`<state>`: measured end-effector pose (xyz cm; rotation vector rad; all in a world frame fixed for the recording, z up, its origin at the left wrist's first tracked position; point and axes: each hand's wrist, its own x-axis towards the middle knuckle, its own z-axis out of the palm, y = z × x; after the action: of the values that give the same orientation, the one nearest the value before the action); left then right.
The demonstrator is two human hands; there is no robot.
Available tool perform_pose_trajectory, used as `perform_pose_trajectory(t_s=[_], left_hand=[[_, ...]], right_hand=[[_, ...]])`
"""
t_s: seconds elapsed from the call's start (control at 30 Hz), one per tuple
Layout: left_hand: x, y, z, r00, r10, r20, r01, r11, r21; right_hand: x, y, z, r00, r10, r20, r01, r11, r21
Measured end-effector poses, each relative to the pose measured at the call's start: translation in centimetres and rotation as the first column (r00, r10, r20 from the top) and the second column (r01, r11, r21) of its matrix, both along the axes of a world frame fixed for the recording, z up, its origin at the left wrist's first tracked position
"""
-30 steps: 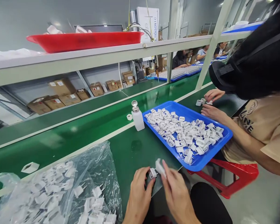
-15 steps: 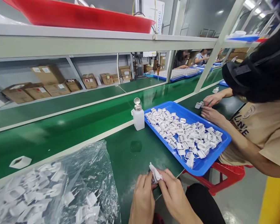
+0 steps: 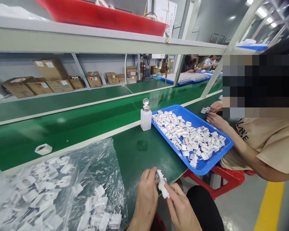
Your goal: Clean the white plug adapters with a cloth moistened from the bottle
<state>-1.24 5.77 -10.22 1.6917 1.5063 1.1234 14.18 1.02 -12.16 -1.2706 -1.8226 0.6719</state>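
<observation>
In hand, bottom centre: your left hand [image 3: 146, 195] pinches one white plug part [image 3: 158, 175]; your right hand [image 3: 180, 208] pinches a wipe [image 3: 163, 187], apparently. Bag [image 3: 62, 189] lower left full; blue tray [image 3: 202, 168] heaped.

Small white plastic plug part [image 3: 162, 183] pinched tilted at table edge.

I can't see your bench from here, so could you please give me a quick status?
Left hand grips small white plastic plug part. Right hand rubs white cloth on it. Clear plastic bag beside left hand.
</observation>
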Motion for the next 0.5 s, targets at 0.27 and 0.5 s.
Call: perform_pose_trajectory(t_s=[0.27,0.5], left_hand=[[0.2,-1.4,2.6,0.932,-0.011,0.363,0.080,0.981,-0.175],[-0.4,-4.5,4.9,0.989,-0.085,0.122,0.058,0.976,0.208]], right_hand=[[-0.6,-1.3,3.0,0.678,-0.585,-0.445,0.321,0.780,-0.537],[-2.3,-1.9,5.0,0.494,-0.522,-0.695,0.038,0.812,-0.583]])
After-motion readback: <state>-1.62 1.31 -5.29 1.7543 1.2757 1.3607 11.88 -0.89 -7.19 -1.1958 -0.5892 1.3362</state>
